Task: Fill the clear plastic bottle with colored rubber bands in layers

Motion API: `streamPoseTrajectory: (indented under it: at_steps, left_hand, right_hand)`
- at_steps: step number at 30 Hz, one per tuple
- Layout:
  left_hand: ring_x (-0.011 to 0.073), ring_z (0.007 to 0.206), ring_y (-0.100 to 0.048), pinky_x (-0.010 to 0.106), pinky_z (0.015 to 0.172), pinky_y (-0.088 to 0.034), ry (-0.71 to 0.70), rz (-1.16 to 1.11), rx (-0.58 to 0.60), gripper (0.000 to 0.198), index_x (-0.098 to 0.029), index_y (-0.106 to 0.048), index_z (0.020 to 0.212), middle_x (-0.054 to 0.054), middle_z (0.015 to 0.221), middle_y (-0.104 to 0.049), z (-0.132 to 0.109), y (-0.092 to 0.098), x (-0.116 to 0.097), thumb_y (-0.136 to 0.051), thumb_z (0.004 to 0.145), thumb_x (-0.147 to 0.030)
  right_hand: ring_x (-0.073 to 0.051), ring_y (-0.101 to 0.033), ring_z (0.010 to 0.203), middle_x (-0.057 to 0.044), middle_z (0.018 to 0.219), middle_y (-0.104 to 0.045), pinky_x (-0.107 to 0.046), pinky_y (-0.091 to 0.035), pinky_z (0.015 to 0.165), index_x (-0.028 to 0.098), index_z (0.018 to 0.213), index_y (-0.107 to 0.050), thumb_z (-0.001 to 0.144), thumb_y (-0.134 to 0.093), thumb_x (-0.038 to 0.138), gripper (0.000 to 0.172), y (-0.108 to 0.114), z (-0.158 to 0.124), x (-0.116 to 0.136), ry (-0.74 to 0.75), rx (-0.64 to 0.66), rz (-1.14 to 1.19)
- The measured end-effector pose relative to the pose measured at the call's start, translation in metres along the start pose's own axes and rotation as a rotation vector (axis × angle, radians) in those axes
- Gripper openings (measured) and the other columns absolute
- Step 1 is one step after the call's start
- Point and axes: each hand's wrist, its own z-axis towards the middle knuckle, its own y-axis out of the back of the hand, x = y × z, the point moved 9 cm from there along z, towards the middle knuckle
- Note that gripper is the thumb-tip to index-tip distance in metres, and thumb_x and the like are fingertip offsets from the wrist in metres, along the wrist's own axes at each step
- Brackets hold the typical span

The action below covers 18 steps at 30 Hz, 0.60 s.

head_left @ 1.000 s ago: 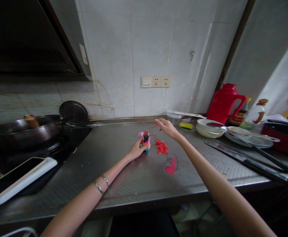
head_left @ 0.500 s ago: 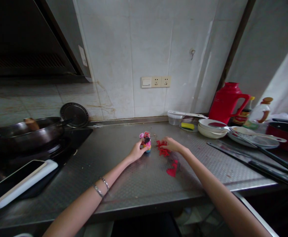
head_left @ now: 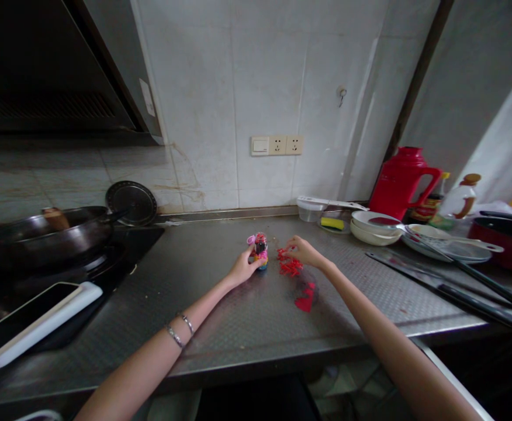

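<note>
My left hand (head_left: 241, 269) is wrapped round a small clear jar (head_left: 261, 248) that stands upright on the steel counter, with layers of red, pink, yellow and blue bits inside. A pink round piece (head_left: 251, 240) sticks out beside the jar's top, by my left fingers. My right hand (head_left: 303, 251) hovers at the far edge of a loose pile of thin red pieces (head_left: 291, 267), its fingertips pinched together. Whatever they hold is too small to make out. Closer to me lies a torn-looking clear bag with a red patch (head_left: 305, 299).
At the left are a phone on a white stand (head_left: 41, 327) and a pan (head_left: 63, 234) on the stove. To the right stand a yellow sponge (head_left: 332, 223), stacked bowls (head_left: 374, 235), a red thermos (head_left: 400, 184) and long black-handled utensils (head_left: 475, 301).
My right hand has risen slightly away from the red pile, its fingers drawn closer together. My left hand and the jar have stayed in place.
</note>
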Motion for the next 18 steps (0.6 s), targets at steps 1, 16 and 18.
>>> streamPoseTrajectory:
  at_steps: [1,16,18]
  left_hand:
    - [0.0192,0.089,-0.057,0.032,0.079,-0.046,0.002,-0.004,-0.002,0.047,-0.013,-0.049,0.116,0.010,0.103,-0.061,0.000,0.000,0.000,-0.058,0.075,-0.033]
    - [0.0177,0.083,-0.056,0.028,0.071,-0.045,0.030,0.036,-0.005,0.045,-0.013,-0.049,0.113,0.007,0.095,-0.061,-0.001,0.001,-0.003,-0.058,0.074,-0.035]
    - [0.0175,0.084,-0.056,0.028,0.071,-0.045,0.033,0.026,-0.002,0.042,-0.014,-0.050,0.111,0.006,0.096,-0.061,-0.001,0.001,-0.003,-0.058,0.075,-0.034]
  right_hand:
    - [-0.015,-0.055,0.075,-0.006,0.082,-0.061,-0.024,-0.042,0.072,0.016,0.074,-0.069,0.068,-0.062,0.032,0.018,0.001,0.000,0.001,-0.006,-0.012,0.019]
    - [-0.013,-0.051,0.059,-0.005,0.068,-0.062,-0.023,-0.038,0.054,0.012,0.075,-0.064,0.066,-0.057,0.051,0.041,0.042,0.015,0.023,-0.171,-0.338,0.577]
    - [-0.013,-0.052,0.061,-0.005,0.071,-0.062,-0.023,-0.039,0.055,0.012,0.077,-0.064,0.066,-0.056,0.052,0.043,0.050,0.023,0.038,-0.154,-0.372,0.624]
